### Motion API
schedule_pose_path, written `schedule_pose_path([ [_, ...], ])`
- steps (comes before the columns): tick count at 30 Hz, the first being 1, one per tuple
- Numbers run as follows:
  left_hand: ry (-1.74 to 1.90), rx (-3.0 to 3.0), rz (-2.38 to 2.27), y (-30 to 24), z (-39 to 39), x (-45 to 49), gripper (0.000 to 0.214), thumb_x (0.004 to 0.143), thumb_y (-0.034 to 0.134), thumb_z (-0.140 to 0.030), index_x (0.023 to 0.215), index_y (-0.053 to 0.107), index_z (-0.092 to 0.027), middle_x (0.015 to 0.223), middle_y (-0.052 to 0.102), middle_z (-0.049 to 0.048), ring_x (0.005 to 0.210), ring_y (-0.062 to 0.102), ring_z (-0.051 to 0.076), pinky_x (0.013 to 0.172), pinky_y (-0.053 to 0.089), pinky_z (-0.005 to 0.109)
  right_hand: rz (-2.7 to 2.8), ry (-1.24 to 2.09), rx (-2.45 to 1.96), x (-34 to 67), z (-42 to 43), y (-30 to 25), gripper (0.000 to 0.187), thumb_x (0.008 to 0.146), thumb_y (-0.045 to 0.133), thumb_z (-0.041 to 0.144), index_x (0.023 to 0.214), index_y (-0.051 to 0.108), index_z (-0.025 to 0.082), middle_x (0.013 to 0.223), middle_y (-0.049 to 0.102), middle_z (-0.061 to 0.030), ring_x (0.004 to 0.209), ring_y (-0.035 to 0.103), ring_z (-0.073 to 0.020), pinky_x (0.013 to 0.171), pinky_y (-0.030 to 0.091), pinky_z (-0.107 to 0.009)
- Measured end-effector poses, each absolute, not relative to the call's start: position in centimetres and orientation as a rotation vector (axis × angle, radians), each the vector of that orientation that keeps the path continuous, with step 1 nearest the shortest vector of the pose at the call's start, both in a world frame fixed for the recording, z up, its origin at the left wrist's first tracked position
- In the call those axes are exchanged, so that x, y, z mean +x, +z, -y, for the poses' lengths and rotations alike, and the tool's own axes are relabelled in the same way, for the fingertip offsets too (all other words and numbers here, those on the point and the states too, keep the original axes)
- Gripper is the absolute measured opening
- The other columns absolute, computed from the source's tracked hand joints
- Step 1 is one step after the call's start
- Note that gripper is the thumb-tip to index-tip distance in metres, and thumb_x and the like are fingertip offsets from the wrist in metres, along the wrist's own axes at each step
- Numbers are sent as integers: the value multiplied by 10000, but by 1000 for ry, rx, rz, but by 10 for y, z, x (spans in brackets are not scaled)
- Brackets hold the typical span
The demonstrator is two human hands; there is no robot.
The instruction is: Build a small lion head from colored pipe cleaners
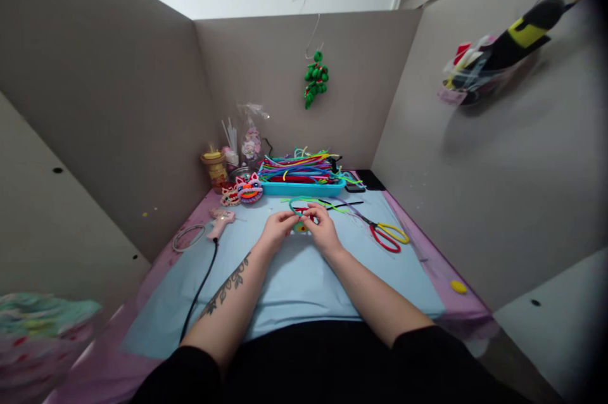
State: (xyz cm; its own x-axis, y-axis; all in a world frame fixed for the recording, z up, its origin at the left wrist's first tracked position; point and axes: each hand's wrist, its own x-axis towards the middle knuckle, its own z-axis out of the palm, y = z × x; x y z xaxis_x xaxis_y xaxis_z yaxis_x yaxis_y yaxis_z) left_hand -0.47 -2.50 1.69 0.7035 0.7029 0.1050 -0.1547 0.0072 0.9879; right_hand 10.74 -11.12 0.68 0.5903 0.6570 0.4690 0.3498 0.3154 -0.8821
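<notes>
In the middle of the blue-covered table, my left hand (279, 228) and my right hand (323, 227) meet with fingertips pinched on a teal pipe cleaner (293, 204), which bends in a loop above them. Beneath the fingertips shows a small round piece (301, 227) in yellow, red and green, partly hidden by the hands. Whether it is joined to the pipe cleaner I cannot tell. Loose green, black and purple pipe cleaners (339, 206) lie just beyond my right hand. Scissors (386, 234) with one red and one yellow handle rest to the right.
A blue tray (304, 189) piled with colourful pipe cleaners stands at the back. Left of it are two fuzzy animal-face pieces (249, 189) and a cup (216, 170). A pink glue gun (221, 224) with a black cord lies left. Grey partitions (285, 87) enclose the table.
</notes>
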Motion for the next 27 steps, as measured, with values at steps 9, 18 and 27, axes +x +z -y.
schedule_pose_path([
  [9, 727, 1519, -493, 19, 28, -6, 282, 641, 695, -398, 658, 607, -131, 457, 444, -46, 414, 340, 56, 415, 245, 205, 944, 303, -1304, 110, 112, 1, 167, 674, 661, 362, 707, 640, 200, 1143, 506, -81, 1126, 464, -229, 980, 325, -357],
  [18, 785, 1515, -494, 15, 27, -1, 356, 582, 745, -405, 767, 604, -137, 558, 553, -34, 414, 385, 51, 407, 288, 194, 890, 367, -1292, 110, 111, 1, 235, 665, 664, 422, 657, 648, 187, 1225, 462, -91, 1132, 457, -241, 926, 369, -344],
  [27, 775, 1491, -491, 17, 27, -4, 375, 575, 752, -397, 801, 630, -124, 577, 582, -13, 433, 418, 60, 422, 317, 196, 1054, 234, -1300, 113, 113, 4, 170, 728, 623, 373, 698, 658, 210, 1334, 368, -62, 1138, 435, -234, 990, 326, -374],
])
